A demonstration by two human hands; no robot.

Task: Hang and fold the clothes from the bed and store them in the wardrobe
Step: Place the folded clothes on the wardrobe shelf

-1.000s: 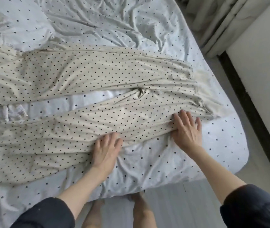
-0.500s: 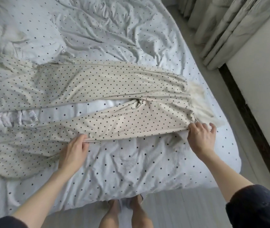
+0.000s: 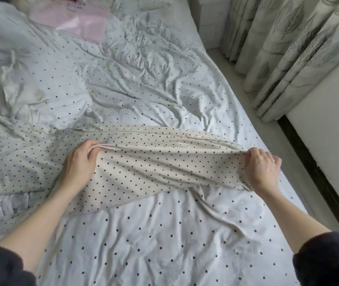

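Cream trousers with small black dots lie across the bed, which has a pale sheet with larger dots. Their near leg is lifted and folded over the far leg. My left hand grips the folded edge of that leg at the middle. My right hand grips the same edge at the waist end, near the bed's right side. The fabric is stretched taut between both hands. The leg ends run out of view to the left.
A pink garment lies at the far end of the bed, with crumpled pale bedding at the left. Leaf-patterned curtains hang at the right, beside a white wall with a dark skirting board. A strip of floor runs along the bed.
Both hands went from pressing flat on the near trouser leg to gripping its edge, then lifted it away from me and over the far leg. The view tilted up the bed.
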